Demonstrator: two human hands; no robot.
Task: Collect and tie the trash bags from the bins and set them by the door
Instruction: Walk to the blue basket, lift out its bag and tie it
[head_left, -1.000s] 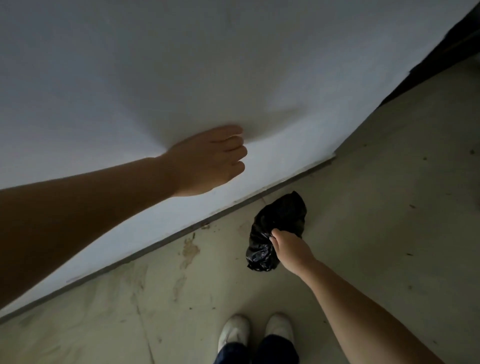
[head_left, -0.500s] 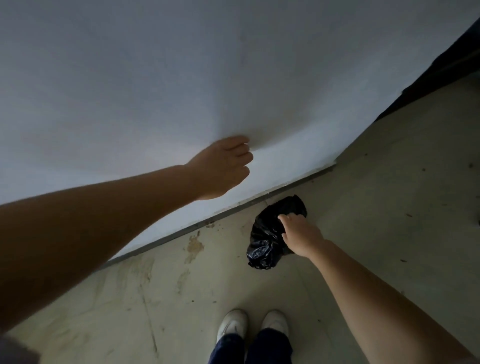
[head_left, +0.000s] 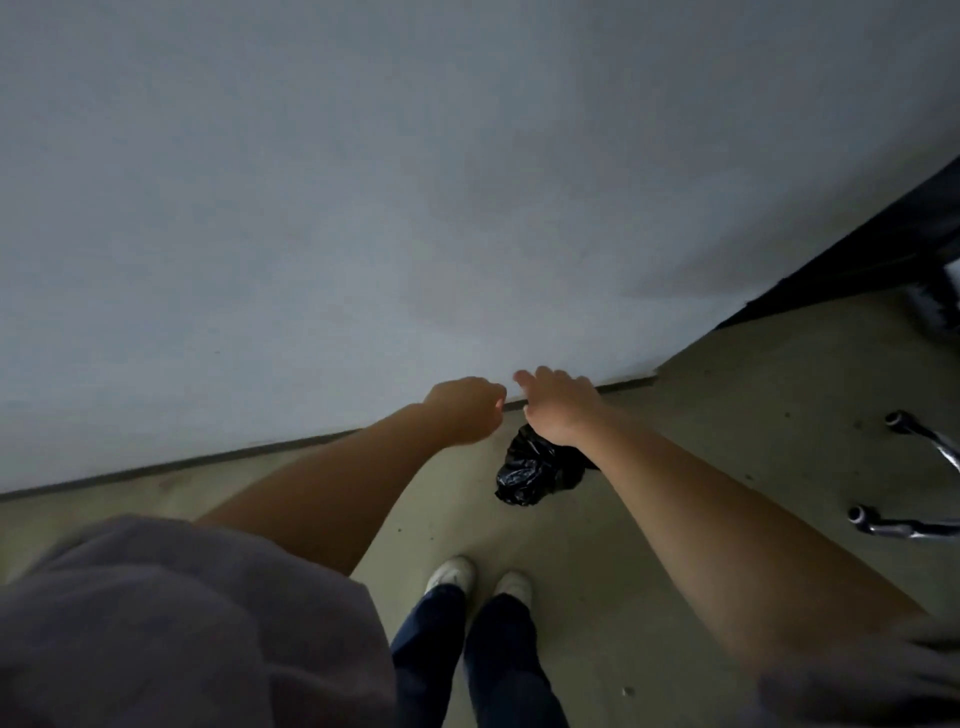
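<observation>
Black trash bag (head_left: 535, 470) lies crumpled on floor (head_left: 675, 467), tapering toward wall (head_left: 363, 208).

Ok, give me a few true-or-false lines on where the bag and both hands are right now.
1. The black trash bag lies on the floor near the foot of the white wall. True.
2. The right hand has a grip on the bag. False: its fingers are spread loose above the bag and hold nothing.
3. The left hand is pressed flat against the wall. False: it hangs in front of the wall with fingers loosely curled, beside the right hand.
4. Shiny metal legs show at the right edge. True.
5. The bag sits between the two white shoes. False: it lies ahead of them, closer to the wall.
</observation>
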